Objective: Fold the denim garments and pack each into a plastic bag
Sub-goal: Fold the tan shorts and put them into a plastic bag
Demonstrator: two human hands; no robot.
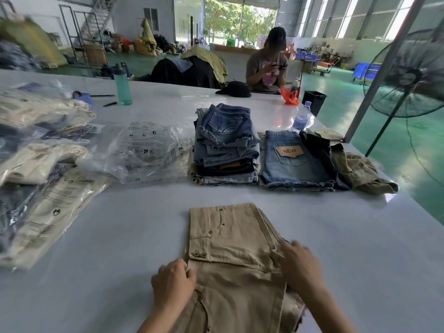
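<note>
Jeans stack (225,145) and plastic bags (149,152) lie beyond khaki shorts (235,255).

Bench (134,236): white, glossy, under your hands.
Between your hands: tan shorts (236,248), folded.
Beyond them: stack of denim shorts (225,145); blue shorts (296,162).
Far left of left hand (174,283): plastic bags (146,152).

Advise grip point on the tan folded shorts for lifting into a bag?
Probably take the tan folded shorts by both side edges at the fold line, coming in from left and right, where the left hand and right hand already rest. Loose layers lie nearest the person; pinching all of them should keep the fold.
</note>
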